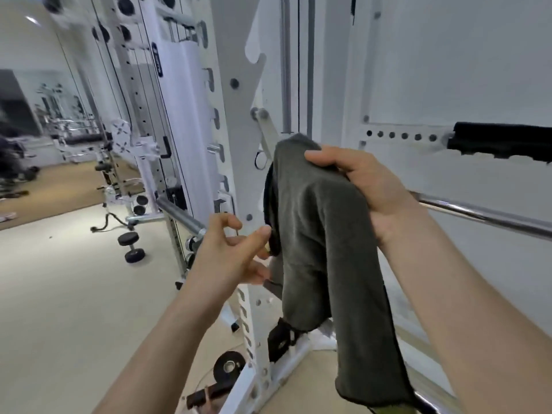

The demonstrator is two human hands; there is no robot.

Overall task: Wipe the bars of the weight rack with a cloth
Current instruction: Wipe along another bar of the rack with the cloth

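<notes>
A dark grey cloth (316, 234) hangs in long folds at the centre, in front of the white upright (239, 121) of the weight rack. My right hand (367, 186) grips its top edge, fingers curled over the fabric. My left hand (230, 252) is just left of the cloth at mid height, thumb and fingers touching its dark left edge; whether they pinch it is unclear. A chrome barbell bar (484, 216) runs right from behind my right hand, and its sleeve (179, 216) sticks out left of the upright.
Dumbbells (131, 246) lie on the pale floor to the left. A black weight plate (228, 366) sits at the rack's foot. A black padded bar (501, 141) juts out at the right. More white gym machines (134, 144) stand behind at the left, before a mirror.
</notes>
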